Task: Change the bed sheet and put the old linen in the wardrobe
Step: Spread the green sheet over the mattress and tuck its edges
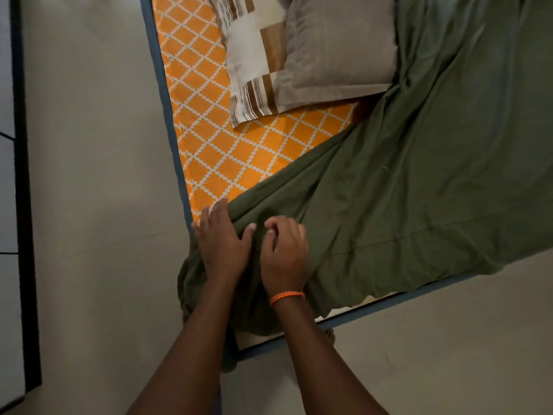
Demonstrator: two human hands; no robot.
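A green sheet (pixel 404 181) lies spread and wrinkled over most of the bed, its near corner hanging bunched over the mattress corner. An orange sheet (pixel 227 145) with a white diamond pattern shows uncovered on the left part of the bed. My left hand (pixel 223 238) rests flat with straight fingers on the green sheet's edge at the corner. Beside it, my right hand (pixel 284 250), with an orange band on the wrist, has its fingers curled and pinches a fold of the green sheet.
Two pillows lie at the head of the bed: a brown-striped one (pixel 251 55) under a plain beige one (pixel 341 43). The mattress has a blue border (pixel 167 94). Pale floor (pixel 98 175) lies left and in front; a dark-framed panel (pixel 24 175) stands at far left.
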